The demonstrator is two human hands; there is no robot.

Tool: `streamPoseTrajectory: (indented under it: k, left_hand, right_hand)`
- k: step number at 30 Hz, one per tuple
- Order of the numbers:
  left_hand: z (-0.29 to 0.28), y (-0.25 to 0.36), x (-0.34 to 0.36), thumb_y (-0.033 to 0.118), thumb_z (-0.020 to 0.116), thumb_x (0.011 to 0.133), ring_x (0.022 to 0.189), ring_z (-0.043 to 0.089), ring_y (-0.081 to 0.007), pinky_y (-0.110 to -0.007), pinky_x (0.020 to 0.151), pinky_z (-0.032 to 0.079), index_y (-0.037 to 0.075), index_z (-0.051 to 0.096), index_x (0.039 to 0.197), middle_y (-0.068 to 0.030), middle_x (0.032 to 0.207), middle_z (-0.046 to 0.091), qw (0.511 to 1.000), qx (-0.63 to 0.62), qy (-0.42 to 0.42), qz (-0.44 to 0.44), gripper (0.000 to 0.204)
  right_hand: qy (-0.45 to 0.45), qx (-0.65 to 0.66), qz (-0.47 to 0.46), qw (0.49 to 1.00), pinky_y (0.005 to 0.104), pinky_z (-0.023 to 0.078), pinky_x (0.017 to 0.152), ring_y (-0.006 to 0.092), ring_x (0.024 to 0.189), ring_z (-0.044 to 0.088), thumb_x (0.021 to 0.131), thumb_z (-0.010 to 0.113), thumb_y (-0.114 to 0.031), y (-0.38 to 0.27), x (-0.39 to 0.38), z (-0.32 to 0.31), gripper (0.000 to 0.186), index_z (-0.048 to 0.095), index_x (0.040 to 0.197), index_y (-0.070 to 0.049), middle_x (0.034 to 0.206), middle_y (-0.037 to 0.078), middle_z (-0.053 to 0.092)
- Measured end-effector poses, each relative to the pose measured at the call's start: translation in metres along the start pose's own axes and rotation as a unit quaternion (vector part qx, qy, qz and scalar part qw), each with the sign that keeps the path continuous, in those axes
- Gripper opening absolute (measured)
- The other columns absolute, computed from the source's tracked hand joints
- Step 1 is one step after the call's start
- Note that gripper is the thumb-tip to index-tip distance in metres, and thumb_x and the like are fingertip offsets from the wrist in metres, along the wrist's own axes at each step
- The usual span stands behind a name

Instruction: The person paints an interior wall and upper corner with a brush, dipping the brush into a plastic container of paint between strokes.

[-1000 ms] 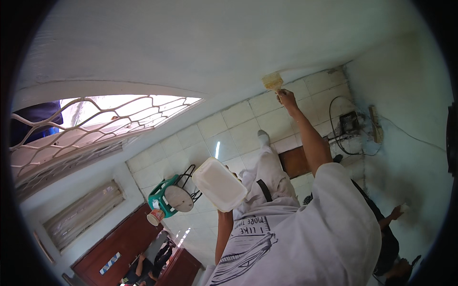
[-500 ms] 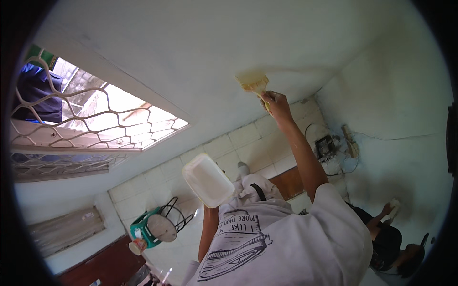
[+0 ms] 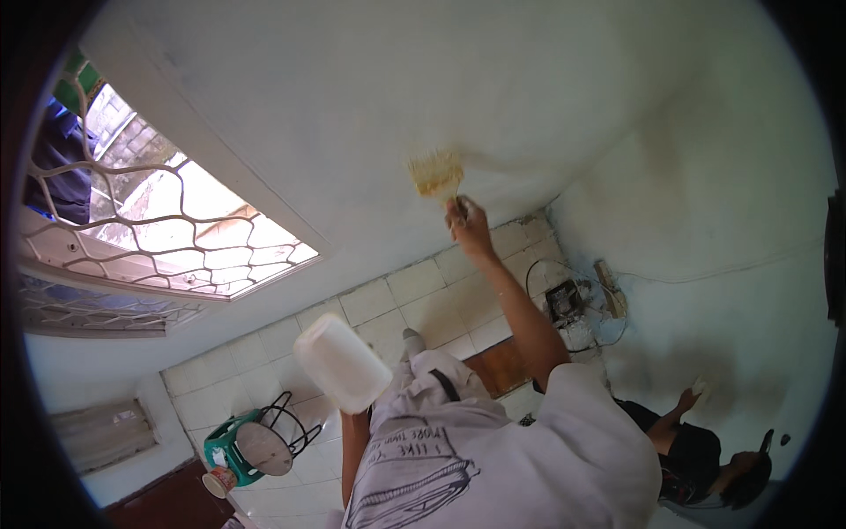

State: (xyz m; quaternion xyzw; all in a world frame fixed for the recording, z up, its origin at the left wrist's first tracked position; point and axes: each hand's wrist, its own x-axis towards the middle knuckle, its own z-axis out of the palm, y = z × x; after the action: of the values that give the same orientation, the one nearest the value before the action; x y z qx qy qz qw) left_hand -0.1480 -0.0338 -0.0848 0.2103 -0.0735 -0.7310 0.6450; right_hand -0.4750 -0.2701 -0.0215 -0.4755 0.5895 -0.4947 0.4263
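My right hand (image 3: 469,225) is closed on the handle of a wide paintbrush (image 3: 436,176), its yellowed bristles up at the pale wall (image 3: 379,88), to the right of the grilled window; whether they touch it is hard to tell. My left hand (image 3: 359,414), mostly hidden, holds a white plastic tray (image 3: 342,361) low in front of my body, beside my light grey shirt (image 3: 520,467). The tray is tilted a little, and I cannot make out anything in it.
Grilled window (image 3: 176,220) at left. Green stool (image 3: 225,438), round-seated metal stool (image 3: 264,450) and paper cup (image 3: 220,481) at lower left. Electrical device (image 3: 561,304) with cables in the corner. A co-worker (image 3: 696,458) holds something pale at the right wall (image 3: 723,335). Tiled floor (image 3: 419,278) below.
My right hand with the brush has moved left in the picture and somewhat lower. The tray has also shifted left. The whole view has shifted, the room's fittings now sitting further left.
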Motion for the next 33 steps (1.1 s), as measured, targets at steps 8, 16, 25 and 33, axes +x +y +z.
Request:
streamPoseTrajectory:
  k: [8, 16, 25, 33]
  left_hand:
    - [0.023, 0.038, -0.071, 0.053, 0.051, 0.099, 0.116, 0.060, -0.0379, -0.054, 0.101, 0.049, 0.010, 0.041, 0.148, -0.0182, 0.133, 0.059, 0.985, -0.094, 0.143, 0.012, 0.066]
    - [0.024, 0.051, -0.072, 0.048, 0.052, 0.100, 0.118, 0.060, -0.0353, -0.052, 0.102, 0.049, 0.009, 0.042, 0.147, -0.0160, 0.134, 0.058, 0.985, -0.082, 0.152, 0.011, 0.062]
    - [-0.004, 0.054, -0.004, 0.041, 0.050, 0.102, 0.119, 0.060, -0.0315, -0.049, 0.101, 0.051, 0.008, 0.043, 0.145, -0.0144, 0.134, 0.058, 0.999, -0.029, 0.029, 0.029, 0.055]
    - [0.027, 0.039, 0.074, 0.033, 0.049, 0.104, 0.120, 0.060, -0.0271, -0.046, 0.099, 0.054, 0.006, 0.044, 0.143, -0.0127, 0.134, 0.059, 0.936, 0.320, -0.106, 0.100, 0.047]
  right_hand:
    - [-0.034, -0.203, 0.290, 0.934, 0.0446, 0.055, 0.080, 0.0337, 0.090, 0.071, 0.096, 0.055, -0.031, 0.244, 0.008, 0.037, 0.036, 0.066, 0.106, 0.002, 0.096, 0.020, 0.072]
    - [-0.022, -0.053, 0.336, 0.940, 0.0342, 0.050, 0.058, 0.0165, 0.059, 0.060, 0.102, 0.055, -0.031, 0.264, 0.009, 0.053, 0.036, 0.066, 0.099, 0.003, 0.072, 0.007, 0.063]
    - [-0.046, 0.055, 0.195, 0.978, 0.0325, 0.048, 0.056, 0.0153, 0.058, 0.060, 0.094, 0.058, -0.024, 0.012, 0.016, -0.001, 0.031, 0.069, 0.086, 0.003, 0.067, 0.006, 0.063]
    - [-0.105, 0.077, -0.015, 0.991, 0.0240, 0.038, 0.050, 0.0074, 0.053, 0.046, 0.101, 0.058, -0.037, -0.258, -0.028, -0.079, 0.040, 0.067, 0.100, 0.001, 0.065, 0.001, 0.055]
